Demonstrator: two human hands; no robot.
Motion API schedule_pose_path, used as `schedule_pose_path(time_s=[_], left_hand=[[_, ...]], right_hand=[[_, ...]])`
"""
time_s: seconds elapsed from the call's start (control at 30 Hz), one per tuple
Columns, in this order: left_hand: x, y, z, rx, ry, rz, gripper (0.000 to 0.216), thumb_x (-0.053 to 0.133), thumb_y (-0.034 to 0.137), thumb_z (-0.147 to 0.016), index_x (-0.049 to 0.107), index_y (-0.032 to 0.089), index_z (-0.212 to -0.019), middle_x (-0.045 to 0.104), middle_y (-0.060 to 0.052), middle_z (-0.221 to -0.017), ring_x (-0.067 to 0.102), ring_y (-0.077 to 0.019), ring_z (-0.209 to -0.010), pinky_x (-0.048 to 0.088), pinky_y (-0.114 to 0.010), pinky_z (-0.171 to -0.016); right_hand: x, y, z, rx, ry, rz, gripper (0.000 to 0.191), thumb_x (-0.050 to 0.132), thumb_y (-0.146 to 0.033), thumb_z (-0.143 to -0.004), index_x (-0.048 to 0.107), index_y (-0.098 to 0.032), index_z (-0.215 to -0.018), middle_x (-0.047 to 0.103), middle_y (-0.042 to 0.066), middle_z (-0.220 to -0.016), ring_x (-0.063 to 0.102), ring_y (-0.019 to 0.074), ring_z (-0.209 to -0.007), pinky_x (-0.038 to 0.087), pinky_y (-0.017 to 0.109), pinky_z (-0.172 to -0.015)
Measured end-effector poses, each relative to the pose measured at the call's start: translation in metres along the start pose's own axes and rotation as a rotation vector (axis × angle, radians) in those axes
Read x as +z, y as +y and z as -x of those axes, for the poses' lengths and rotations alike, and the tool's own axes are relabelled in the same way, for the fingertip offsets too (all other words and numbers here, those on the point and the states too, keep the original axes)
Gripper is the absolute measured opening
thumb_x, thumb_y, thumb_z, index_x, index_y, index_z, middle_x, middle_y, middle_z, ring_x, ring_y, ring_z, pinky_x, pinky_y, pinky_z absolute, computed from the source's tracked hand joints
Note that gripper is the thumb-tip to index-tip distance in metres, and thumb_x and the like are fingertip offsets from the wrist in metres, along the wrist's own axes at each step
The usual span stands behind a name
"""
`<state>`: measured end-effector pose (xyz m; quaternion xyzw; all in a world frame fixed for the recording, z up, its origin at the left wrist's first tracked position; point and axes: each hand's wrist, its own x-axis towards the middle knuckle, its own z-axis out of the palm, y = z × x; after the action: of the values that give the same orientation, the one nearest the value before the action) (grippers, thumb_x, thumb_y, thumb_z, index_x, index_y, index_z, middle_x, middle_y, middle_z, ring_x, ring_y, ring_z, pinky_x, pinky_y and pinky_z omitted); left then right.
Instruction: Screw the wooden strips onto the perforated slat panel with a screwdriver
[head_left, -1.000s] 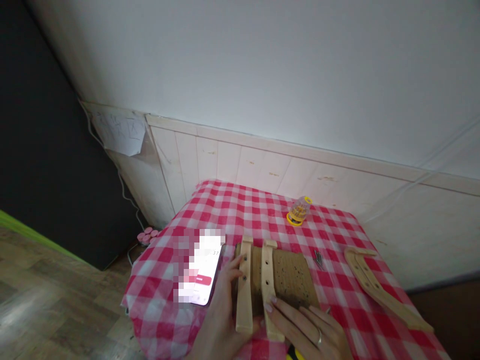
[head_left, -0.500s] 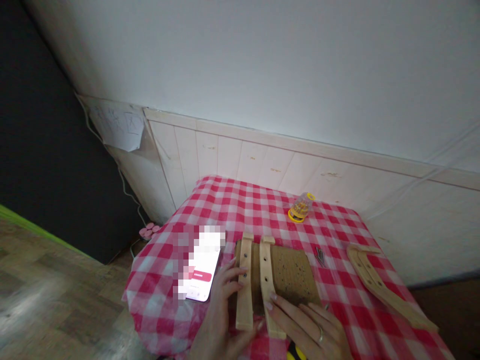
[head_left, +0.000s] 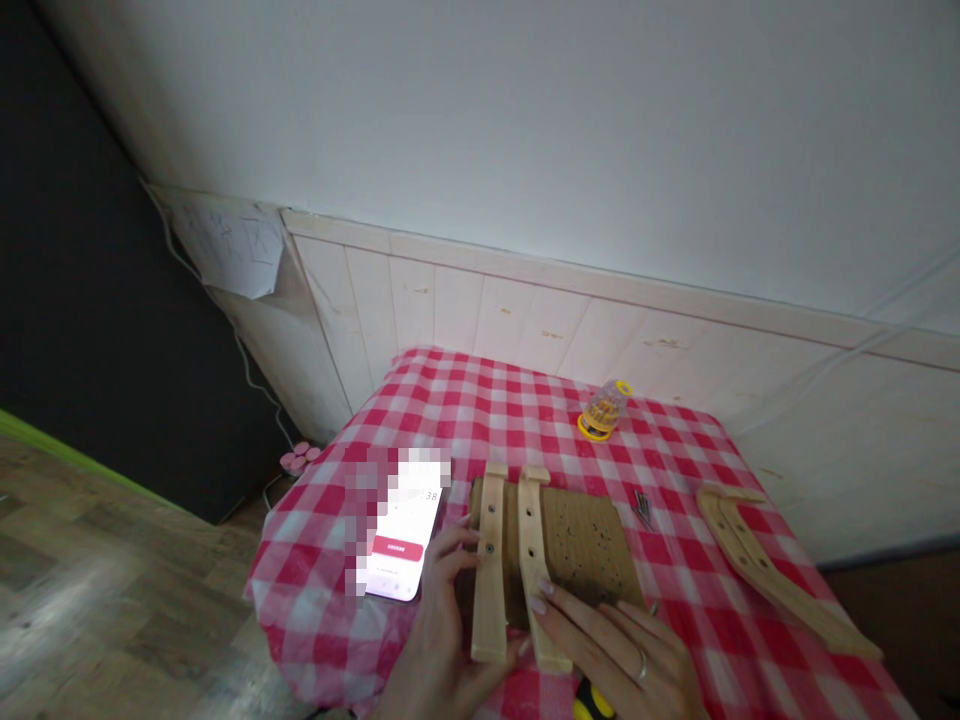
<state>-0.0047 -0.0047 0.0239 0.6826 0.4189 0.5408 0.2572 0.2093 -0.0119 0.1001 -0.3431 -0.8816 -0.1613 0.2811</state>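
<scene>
Two pale wooden strips with hooked upper ends and screw holes lie side by side across a worn brown board [head_left: 589, 545]. My left hand [head_left: 442, 630] is closed around the left wooden strip [head_left: 490, 590], fingers at its left edge and thumb by its lower right side. With fingertips on the right wooden strip [head_left: 531, 535], my right hand [head_left: 622, 650] also has a screwdriver [head_left: 592, 700] under its palm. Its yellow-and-black handle shows below the hand, and a bit of metal pokes out above the fingers; the rest is hidden.
A lit phone [head_left: 405, 540] lies left of the board. Several screws [head_left: 643, 510] lie to its right, near more curved wooden pieces [head_left: 757, 570]. A yellow-based clear bit case [head_left: 604, 412] stands farther back on the checked tablecloth [head_left: 480, 390], before the wall.
Both hands stay almost where they were, with the left fingers shifted slightly to the left along the strip's edge. The view has tilted a little.
</scene>
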Motion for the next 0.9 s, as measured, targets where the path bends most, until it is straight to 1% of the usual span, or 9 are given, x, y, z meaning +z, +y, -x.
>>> schedule_pose_path(time_s=[0.1, 0.23, 0.33, 0.4, 0.5, 0.57, 0.7, 0.8, 0.9], left_hand=[[-0.004, 0.0, -0.004, 0.004, -0.035, 0.01, 0.078, 0.086, 0.019, -0.078, 0.04, 0.03, -0.14, 0.048, -0.016, -0.144, 0.057, -0.0401, -0.136, 0.061, -0.056, -0.101], [-0.009, 0.0, -0.012, -0.006, -0.172, 0.047, 0.076, 0.085, 0.016, -0.079, 0.047, 0.032, -0.142, 0.06, -0.012, -0.143, 0.056, -0.0379, -0.142, 0.056, -0.055, -0.11], [-0.01, 0.0, -0.019, 0.015, -0.243, 0.026, 0.073, 0.083, 0.012, -0.079, 0.054, 0.034, -0.142, 0.067, -0.008, -0.145, 0.053, -0.0354, -0.147, 0.053, -0.054, -0.115], [-0.009, -0.001, -0.024, 0.04, -0.278, 0.002, 0.068, 0.085, 0.01, -0.076, 0.063, 0.033, -0.135, 0.072, -0.006, -0.141, 0.054, -0.036, -0.147, 0.047, -0.058, -0.119], [-0.005, -0.003, -0.031, 0.048, -0.326, -0.016, 0.053, 0.087, 0.01, -0.072, 0.075, 0.031, -0.119, 0.081, -0.005, -0.129, 0.06, -0.0383, -0.141, 0.042, -0.064, -0.121], [-0.003, -0.005, -0.033, 0.035, -0.329, -0.014, 0.047, 0.087, 0.011, -0.072, 0.079, 0.031, -0.114, 0.083, -0.006, -0.124, 0.062, -0.0386, -0.139, 0.043, -0.064, -0.119], [-0.002, -0.009, -0.035, 0.041, -0.337, -0.009, 0.045, 0.088, 0.016, -0.076, 0.082, 0.03, -0.118, 0.083, -0.008, -0.123, 0.063, -0.0384, -0.139, 0.047, -0.062, -0.116], [-0.002, -0.012, -0.036, 0.05, -0.366, -0.021, 0.042, 0.088, 0.021, -0.078, 0.083, 0.032, -0.119, 0.083, -0.008, -0.123, 0.064, -0.0387, -0.138, 0.047, -0.062, -0.115], [-0.001, -0.015, -0.036, 0.059, -0.362, -0.026, 0.038, 0.083, 0.018, -0.084, 0.083, 0.033, -0.119, 0.084, -0.007, -0.12, 0.067, -0.0366, -0.135, 0.048, -0.058, -0.114]], right_hand=[[-0.006, 0.0, 0.002, -0.017, -0.047, 0.025, 0.056, 0.026, -0.014, -0.114, 0.081, -0.023, -0.122, 0.089, 0.002, -0.109, 0.082, 0.0116, -0.085, 0.059, 0.022, -0.075], [-0.013, -0.001, 0.004, -0.021, -0.156, 0.01, 0.049, 0.034, -0.02, -0.112, 0.075, -0.026, -0.138, 0.087, 0.004, -0.119, 0.082, 0.017, -0.088, 0.063, 0.026, -0.08], [-0.014, 0.0, 0.003, -0.027, -0.17, 0.0, 0.047, 0.038, -0.023, -0.111, 0.07, -0.028, -0.145, 0.086, 0.004, -0.123, 0.083, 0.0179, -0.089, 0.064, 0.026, -0.082], [-0.013, 0.001, 0.003, -0.044, -0.144, 0.003, 0.047, 0.04, -0.022, -0.111, 0.068, -0.029, -0.147, 0.085, 0.004, -0.123, 0.083, 0.0163, -0.088, 0.064, 0.024, -0.081], [-0.011, 0.0, 0.005, -0.044, -0.139, 0.022, 0.045, 0.044, -0.022, -0.11, 0.069, -0.03, -0.146, 0.085, 0.003, -0.124, 0.083, 0.0153, -0.087, 0.063, 0.022, -0.081], [-0.011, -0.001, 0.007, -0.031, -0.15, 0.047, 0.043, 0.048, -0.022, -0.109, 0.07, -0.03, -0.145, 0.085, 0.004, -0.125, 0.083, 0.0162, -0.087, 0.064, 0.023, -0.082], [-0.011, -0.002, 0.008, -0.032, -0.137, 0.077, 0.044, 0.045, -0.02, -0.109, 0.072, -0.029, -0.142, 0.085, 0.004, -0.125, 0.083, 0.0168, -0.091, 0.063, 0.025, -0.084], [-0.005, 0.001, 0.007, -0.067, -0.073, 0.038, 0.05, 0.035, -0.009, -0.109, 0.077, -0.025, -0.134, 0.087, 0.003, -0.117, 0.083, 0.0134, -0.092, 0.061, 0.023, -0.077], [0.006, 0.004, 0.009, -0.077, -0.034, -0.004, 0.056, 0.03, -0.001, -0.108, 0.078, -0.021, -0.127, 0.089, 0.004, -0.111, 0.082, 0.0103, -0.091, 0.059, 0.023, -0.073]])
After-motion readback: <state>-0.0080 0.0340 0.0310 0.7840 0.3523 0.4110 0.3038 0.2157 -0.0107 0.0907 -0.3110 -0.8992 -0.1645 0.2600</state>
